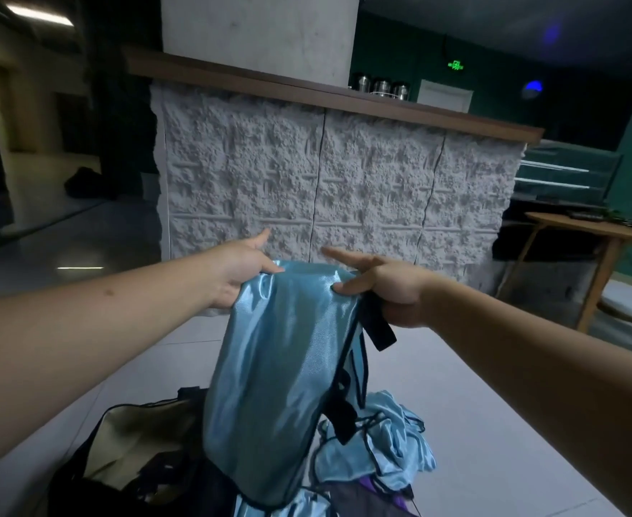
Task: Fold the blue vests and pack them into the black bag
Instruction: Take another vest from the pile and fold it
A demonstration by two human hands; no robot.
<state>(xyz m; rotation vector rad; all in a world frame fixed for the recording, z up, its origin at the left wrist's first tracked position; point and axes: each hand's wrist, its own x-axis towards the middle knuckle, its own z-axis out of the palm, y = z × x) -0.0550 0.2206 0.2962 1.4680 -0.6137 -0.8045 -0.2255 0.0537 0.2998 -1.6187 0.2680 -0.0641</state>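
A shiny light-blue vest (281,371) with black trim hangs folded lengthwise in the air in front of me. My left hand (238,268) pinches its top left corner with thumb over the cloth. My right hand (385,285) pinches the top right corner, index finger stretched out, and a black strap dangles under it. Below left, the black bag (131,445) stands open, showing a pale lining. More blue vests (389,438) lie crumpled in a heap at the lower right of the hanging one.
A white rough-textured counter front (337,188) with a brown wooden top rises straight ahead. A wooden table (601,236) stands at the right. Pale floor tiles (493,423) surround the bag and heap. Dark purple cloth (374,501) lies under the heap.
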